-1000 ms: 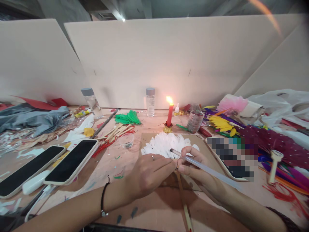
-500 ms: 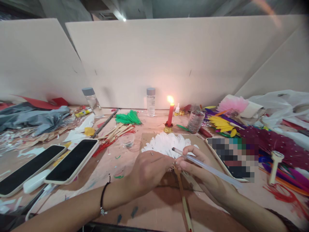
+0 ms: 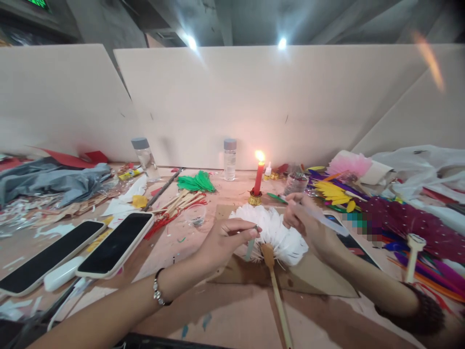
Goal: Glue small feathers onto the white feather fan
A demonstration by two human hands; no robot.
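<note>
A fan of white feathers (image 3: 273, 225) lies on a brown cardboard sheet (image 3: 308, 281), its wooden handle (image 3: 278, 300) pointing down toward me. Over the fan's left side, my left hand (image 3: 232, 237) is closed in a pinch, and a thin pale green-grey strip (image 3: 250, 249) hangs from its fingertips. My right hand (image 3: 308, 223) grips a translucent glue stick (image 3: 323, 220) above the fan's right side, just right of the lit red candle (image 3: 258, 179) in its gold holder. The stick's far end is hard to make out behind the fingers.
Two phones (image 3: 116, 245) and a white case (image 3: 63, 272) lie left. Behind stand clear bottles (image 3: 229, 162), green feathers (image 3: 196, 181) and wooden handles with red tassels (image 3: 178, 206). Coloured feathers (image 3: 334, 193), a dark red dotted fan (image 3: 410, 220) and another phone (image 3: 359, 247) are right.
My hands have parted from the top of the fan's handle. The right hand has moved up toward the candle with the glue stick; the left has shifted slightly left, uncovering the fan's base.
</note>
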